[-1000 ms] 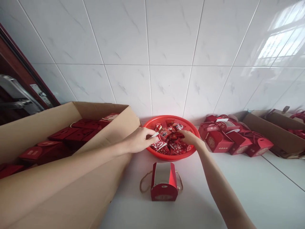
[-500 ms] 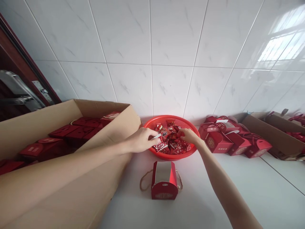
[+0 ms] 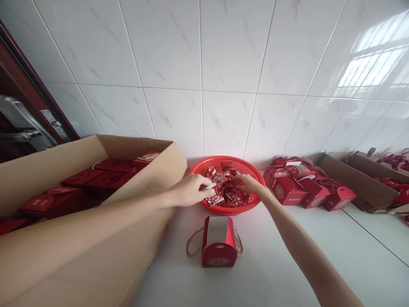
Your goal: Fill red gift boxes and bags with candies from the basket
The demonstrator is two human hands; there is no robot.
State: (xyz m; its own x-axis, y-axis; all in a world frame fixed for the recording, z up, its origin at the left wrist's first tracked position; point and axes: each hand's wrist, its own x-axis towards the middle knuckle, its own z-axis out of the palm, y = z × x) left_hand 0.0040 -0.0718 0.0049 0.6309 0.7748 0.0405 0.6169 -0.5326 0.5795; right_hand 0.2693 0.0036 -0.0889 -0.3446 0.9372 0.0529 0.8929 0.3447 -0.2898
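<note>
A red plastic colander (image 3: 230, 210) stands against the wall, holding many red-wrapped candies (image 3: 234, 199). At its left side my left hand (image 3: 191, 189) pinches a wrapped candy with a pale edge (image 3: 211, 186) between thumb and fingers. My right hand (image 3: 249, 184) reaches over the right rim, its fingers curled down among the candies; what they grip is hidden. In front of the colander, a small red gift box (image 3: 219, 255) stands upright on the white surface, a rope handle looped out on each side.
A large cardboard carton (image 3: 153, 204) on the left holds several red boxes (image 3: 53, 198). Right of the colander, red gift boxes (image 3: 289, 189) are grouped by the tiled wall (image 3: 228, 123). Farther right are cardboard trays (image 3: 359, 183) with more red items.
My right hand has shifted slightly left among the candies. My left hand keeps its pinch at the colander's left side. The view has turned a little.
</note>
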